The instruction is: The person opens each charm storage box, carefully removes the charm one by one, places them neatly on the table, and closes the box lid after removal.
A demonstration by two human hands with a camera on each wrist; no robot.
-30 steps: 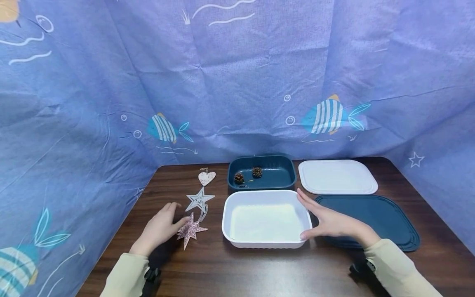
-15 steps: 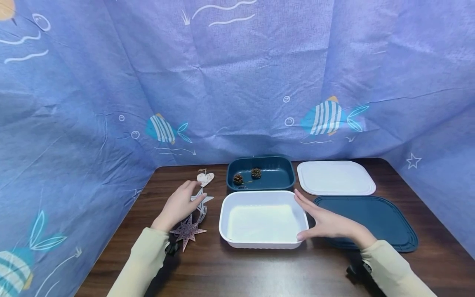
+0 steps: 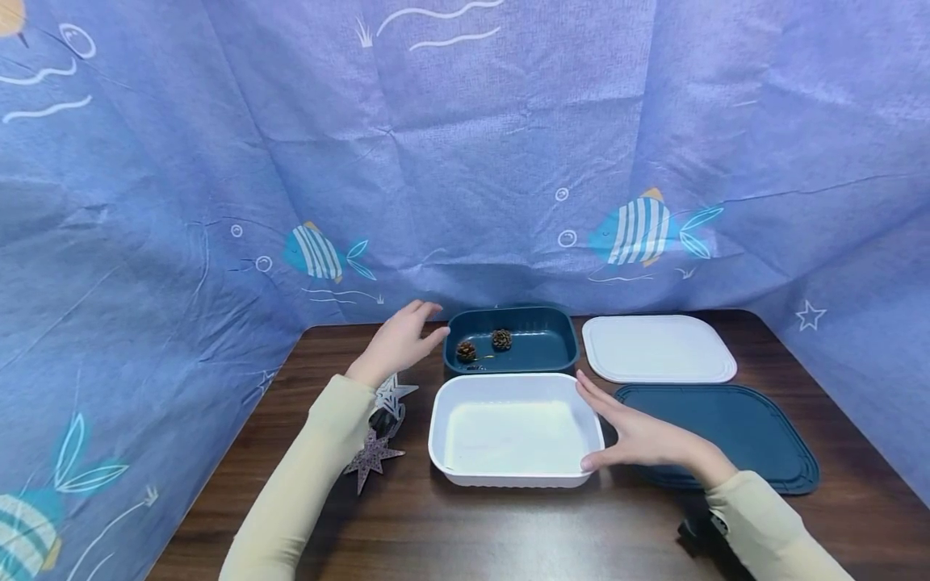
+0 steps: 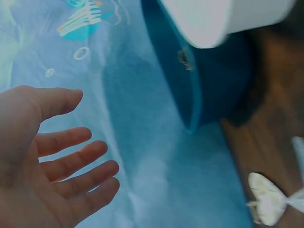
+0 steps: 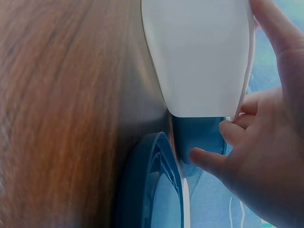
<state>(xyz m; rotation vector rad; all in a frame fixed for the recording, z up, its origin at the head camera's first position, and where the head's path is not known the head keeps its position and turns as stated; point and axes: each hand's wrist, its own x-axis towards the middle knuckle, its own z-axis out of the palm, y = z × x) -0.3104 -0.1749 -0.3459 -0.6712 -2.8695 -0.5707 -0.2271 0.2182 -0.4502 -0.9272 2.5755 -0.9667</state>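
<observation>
My left hand (image 3: 401, 342) is raised beside the left end of a dark blue container (image 3: 538, 349), fingers apart and holding nothing. In the left wrist view, a gap separates its fingers from the container. Two pine cones (image 3: 501, 340) sit inside. In front of that container stands a white container (image 3: 519, 432). My right hand (image 3: 647, 436) rests spread on the white container's right end, thumb near the front corner and fingers at the back corner. A silver star ornament (image 3: 392, 394) and a pink glitter star (image 3: 370, 458) lie below my left forearm, partly covered.
A white lid (image 3: 657, 347) lies behind a dark blue lid (image 3: 726, 432) on the table's right side. A heart ornament (image 4: 267, 199) lies on the wooden table (image 3: 494, 532). A blue cloth (image 3: 465, 161) with printed fish hangs behind the table.
My left hand has moved from the pink star, over the silver star and heart, to the blue container's left end. My right hand has stayed on the white container.
</observation>
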